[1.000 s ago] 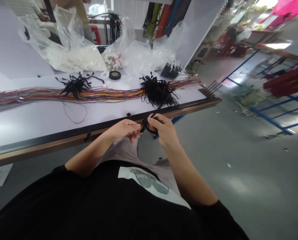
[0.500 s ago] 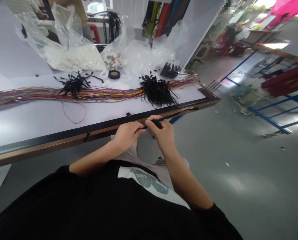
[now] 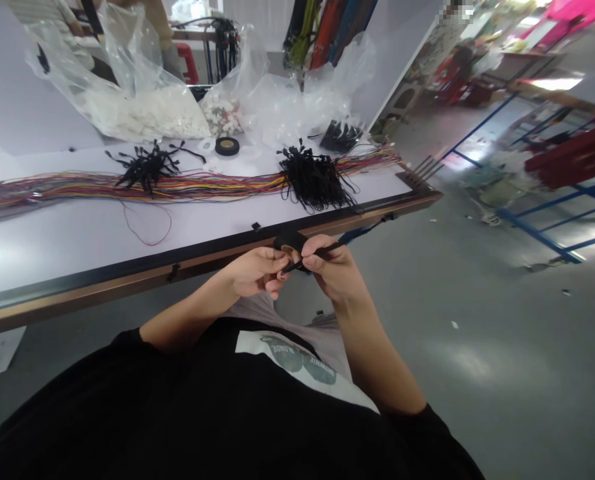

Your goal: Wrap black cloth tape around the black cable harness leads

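Observation:
In front of the bench's near edge, my left hand (image 3: 254,272) pinches the near end of a thin black cable (image 3: 294,266). My right hand (image 3: 333,265) is closed on the same cable a little further along, thumb and forefinger on top. From there the cable runs right, towards the bench edge. Between the two hands, against my right fingers, is a roll of black tape (image 3: 288,239) with a tan core. Which fingers bear the roll I cannot tell. The cable's tip is partly covered by my left fingertips.
Along the white bench (image 3: 212,227) lies a long bundle of coloured wires (image 3: 237,189). Two heaps of black cables, a left one (image 3: 150,167) and a right one (image 3: 317,179), rest on it. Behind are another tape roll (image 3: 227,146) and plastic bags of white parts (image 3: 147,113).
A tape roll has come into view between my hands. My left fingers have loosened and spread somewhat, and my right hand has shifted slightly right and down. The heaps on the bench stay put.

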`<state>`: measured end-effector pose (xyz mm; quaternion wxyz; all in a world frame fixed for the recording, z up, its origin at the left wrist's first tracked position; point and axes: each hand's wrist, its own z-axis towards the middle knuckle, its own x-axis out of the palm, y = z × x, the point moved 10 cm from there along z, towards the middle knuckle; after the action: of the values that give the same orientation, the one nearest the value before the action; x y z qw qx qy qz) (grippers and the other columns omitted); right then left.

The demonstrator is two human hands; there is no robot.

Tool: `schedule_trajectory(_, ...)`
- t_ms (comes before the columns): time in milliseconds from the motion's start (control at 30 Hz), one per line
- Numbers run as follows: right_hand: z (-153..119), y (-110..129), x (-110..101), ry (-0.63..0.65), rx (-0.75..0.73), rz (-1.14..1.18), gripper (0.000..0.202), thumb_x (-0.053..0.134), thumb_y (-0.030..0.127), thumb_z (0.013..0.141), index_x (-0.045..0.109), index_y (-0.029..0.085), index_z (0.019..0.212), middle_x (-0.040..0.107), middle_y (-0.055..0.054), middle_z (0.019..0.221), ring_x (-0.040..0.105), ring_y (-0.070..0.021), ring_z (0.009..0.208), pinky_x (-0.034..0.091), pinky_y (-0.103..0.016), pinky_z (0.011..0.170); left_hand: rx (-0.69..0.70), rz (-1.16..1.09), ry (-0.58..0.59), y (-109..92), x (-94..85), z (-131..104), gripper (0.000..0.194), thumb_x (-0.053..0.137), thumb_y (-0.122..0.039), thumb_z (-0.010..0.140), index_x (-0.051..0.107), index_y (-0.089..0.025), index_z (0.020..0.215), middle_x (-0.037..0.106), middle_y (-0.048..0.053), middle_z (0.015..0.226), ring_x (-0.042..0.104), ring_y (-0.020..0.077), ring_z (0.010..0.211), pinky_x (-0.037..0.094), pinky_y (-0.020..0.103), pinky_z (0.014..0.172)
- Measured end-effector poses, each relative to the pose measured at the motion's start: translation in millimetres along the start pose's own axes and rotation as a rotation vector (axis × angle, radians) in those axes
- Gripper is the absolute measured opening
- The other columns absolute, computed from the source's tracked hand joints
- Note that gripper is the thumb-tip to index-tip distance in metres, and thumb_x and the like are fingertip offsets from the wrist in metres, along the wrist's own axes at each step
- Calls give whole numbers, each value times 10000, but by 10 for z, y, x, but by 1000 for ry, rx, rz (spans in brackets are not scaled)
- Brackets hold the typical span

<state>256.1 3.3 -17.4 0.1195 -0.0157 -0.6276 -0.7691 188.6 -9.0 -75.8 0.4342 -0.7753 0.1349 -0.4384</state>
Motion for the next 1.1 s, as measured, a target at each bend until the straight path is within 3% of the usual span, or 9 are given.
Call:
schedule_trajectory(200, -72, -85, -84, -242, 95, 8, 250, 752, 382, 570, 572, 225, 646, 535, 42, 602, 488, -106, 522, 412, -262, 490, 105, 160, -205, -38, -29, 18, 326, 588, -415, 795, 484, -138, 658, 488, -57, 464, 457, 49, 347, 430, 188, 399)
schedule_trajectory(267, -100, -101, -96, -310, 121, -4, 234, 733, 367, 575, 565, 224, 650, 534, 41, 599, 486, -105, 518, 405, -258, 480, 63, 216, -159, 11, -38, 43, 338, 553, -431, 814, 504, -137, 654, 476, -56, 442, 447, 53, 339, 421, 189, 393)
schedule_trajectory(367, -137, -28, -170, -422, 77, -43, 163, 692, 328, 617, 579, 222, 668, 513, 51, 583, 464, -88, 512, 400, -247, 502, -121, 294, -33, 219, -113, 88, 352, 527, -427, 822, 533, -132, 630, 494, -35, 446, 457, 65, 342, 416, 200, 387)
schedule_trajectory(467, -142, 96, -234, -460, 24, -203, 114, 662, 315, 656, 614, 220, 697, 525, 49, 596, 454, -83, 517, 397, -247, 522, -126, 374, -178, 171, -360, 83, 242, 539, -316, 814, 558, -134, 655, 523, -38, 498, 464, 55, 367, 402, 189, 403)
schedule_trajectory(567, -98, 175, -214, -408, 31, -436, 94, 646, 297, 669, 646, 209, 700, 571, 34, 616, 502, -104, 569, 417, -258, 572, 94, 460, -366, -211, -389, -41, 147, 535, -223, 798, 585, -135, 692, 533, -52, 540, 471, 38, 425, 406, 172, 466)
schedule_trajectory(700, -3, 184, -59, -249, 53, -583, 99, 618, 293, 702, 655, 202, 687, 621, 29, 655, 558, -125, 640, 432, -262, 631, 197, 583, -327, -494, -88, -156, 38, 609, -156, 721, 618, -123, 704, 559, -52, 563, 513, 43, 534, 424, 165, 553)
schedule_trajectory(800, 18, 201, -24, -188, 41, -622, 173, 584, 354, 746, 663, 200, 741, 656, 11, 711, 586, -146, 695, 442, -278, 673, 192, 530, -355, -489, -108, -152, 56, 594, -144, 722, 601, -113, 677, 531, -53, 507, 498, 45, 479, 415, 174, 514)
schedule_trajectory(967, -48, 154, -43, -108, 45, -803, 271, 495, 392, 822, 655, 221, 959, 696, -28, 972, 613, -181, 859, 445, -310, 764, 294, 275, -298, -390, -233, -49, 169, 626, -173, 706, 569, -139, 862, 599, -39, 624, 559, 56, 514, 459, 181, 535)
schedule_trajectory(1100, -78, 23, 37, -40, 97, -1113, 249, 514, 366, 818, 680, 237, 952, 718, -26, 874, 610, -187, 765, 419, -310, 710, 300, 173, -290, -316, -264, -12, 175, 612, -278, 761, 501, -153, 813, 584, -42, 607, 581, 62, 517, 482, 178, 539)
